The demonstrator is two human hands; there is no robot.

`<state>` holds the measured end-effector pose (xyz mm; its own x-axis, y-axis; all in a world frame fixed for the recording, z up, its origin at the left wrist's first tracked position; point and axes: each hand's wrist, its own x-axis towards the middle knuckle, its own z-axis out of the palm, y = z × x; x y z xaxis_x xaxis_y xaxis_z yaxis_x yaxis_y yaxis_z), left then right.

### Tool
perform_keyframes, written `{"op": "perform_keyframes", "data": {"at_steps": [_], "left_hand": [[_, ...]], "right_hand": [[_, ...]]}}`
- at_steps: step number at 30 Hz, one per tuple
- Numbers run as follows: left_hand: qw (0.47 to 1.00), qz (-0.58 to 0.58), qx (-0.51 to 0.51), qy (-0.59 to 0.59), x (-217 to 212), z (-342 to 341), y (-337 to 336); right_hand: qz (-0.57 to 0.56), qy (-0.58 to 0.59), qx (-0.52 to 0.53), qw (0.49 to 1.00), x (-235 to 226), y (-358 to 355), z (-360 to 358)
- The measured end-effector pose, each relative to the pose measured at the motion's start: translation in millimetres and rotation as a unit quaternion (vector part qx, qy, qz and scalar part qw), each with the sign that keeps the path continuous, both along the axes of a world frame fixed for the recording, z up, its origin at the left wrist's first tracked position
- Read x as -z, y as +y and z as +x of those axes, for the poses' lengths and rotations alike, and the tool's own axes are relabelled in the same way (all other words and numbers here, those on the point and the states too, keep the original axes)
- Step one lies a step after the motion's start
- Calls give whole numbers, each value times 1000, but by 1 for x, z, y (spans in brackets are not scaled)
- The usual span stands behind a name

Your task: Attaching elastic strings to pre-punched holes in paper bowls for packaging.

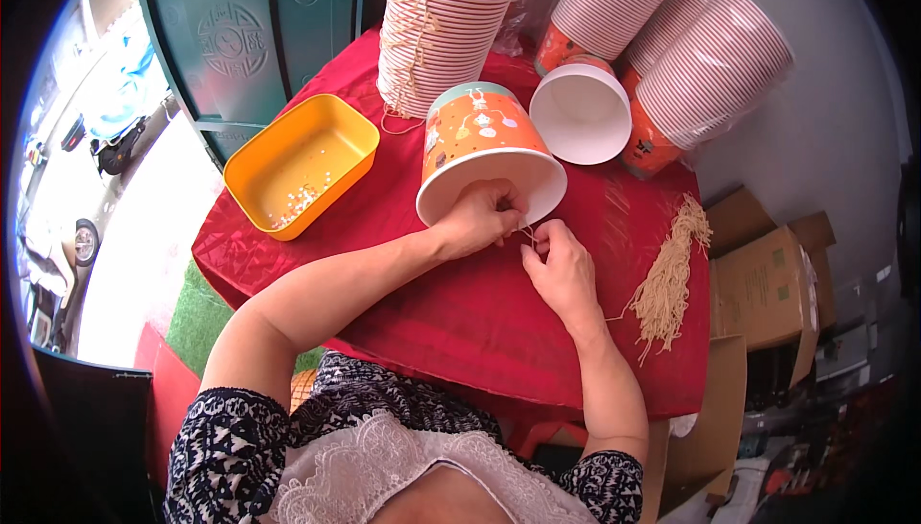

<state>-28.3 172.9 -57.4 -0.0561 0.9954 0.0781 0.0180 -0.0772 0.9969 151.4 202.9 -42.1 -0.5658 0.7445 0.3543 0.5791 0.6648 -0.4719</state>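
Observation:
An orange printed paper tub lies tilted on the red-covered table, its white mouth facing me. My left hand is at the lower rim, partly in front of the opening, fingers pinched on a thin beige string. Just right of the rim, my right hand is closed with thumb and fingertips pinching the same string. The two hands are close together but apart. Whether the string passes through the tub's wall is hidden by my fingers.
A yellow tray with small white bits stands left. Behind are a tall tub stack with strings down its side, a single white-lined tub and plastic-wrapped tub stacks. A beige string bundle lies right; cardboard boxes stand beyond the table.

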Motion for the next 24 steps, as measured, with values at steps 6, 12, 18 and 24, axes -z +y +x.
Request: {"op": "perform_keyframes", "data": {"at_steps": [6, 12, 18, 24], "left_hand": [[1000, 8, 2, 14, 1, 0, -1], [1000, 11, 12, 12, 3, -1, -1], [1000, 20, 3, 4, 4, -1, 0], [1000, 13, 1, 5, 2, -1, 0]], "right_hand": [[86, -6, -26, 996, 1, 0, 1], [59, 37, -15, 997, 7, 1, -2], [54, 17, 6, 998, 9, -2, -5], [75, 72, -5, 995, 17, 1, -5]]}}
